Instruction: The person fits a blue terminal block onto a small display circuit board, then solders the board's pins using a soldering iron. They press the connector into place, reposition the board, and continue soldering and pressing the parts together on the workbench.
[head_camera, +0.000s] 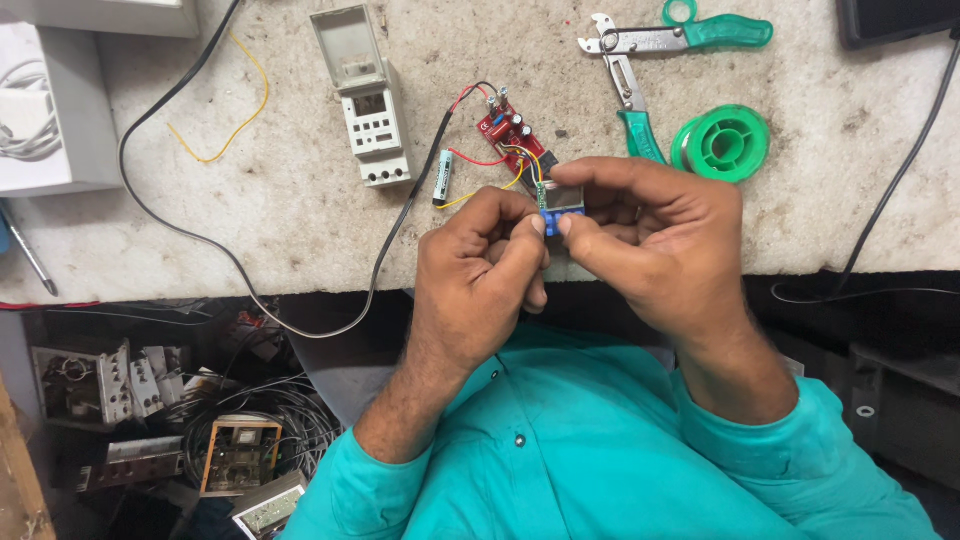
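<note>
The left hand (480, 265) and the right hand (645, 235) meet in the middle, just over the near edge of the table (300, 220). Both hands pinch a small blue part (558, 205) between thumb and fingers. The left hand is curled tight, and its thumb tip presses on the part's left side. The right hand wraps round the part from the right and covers most of it, so only its top and a bit of blue show. Thin yellow, green and red wires (520, 160) run from the part up to a small red board (510, 132), which lies on the table just above the hands. A thin battery (443, 177) lies just left of the board, joined to it by a red wire. A black cable (400, 215) bends past the battery and hangs off the table edge. Farther left sits a white timer (372, 120) with its lid flipped up, and a loose yellow wire (225, 140) lies well to its left. To the right of the board lie green-handled pliers (640, 60) and, near them, a green spool (722, 142). The person wears teal sleeves (600, 450). Below the table, on the left, old parts and wires (200, 430) sit in a heap.
</note>
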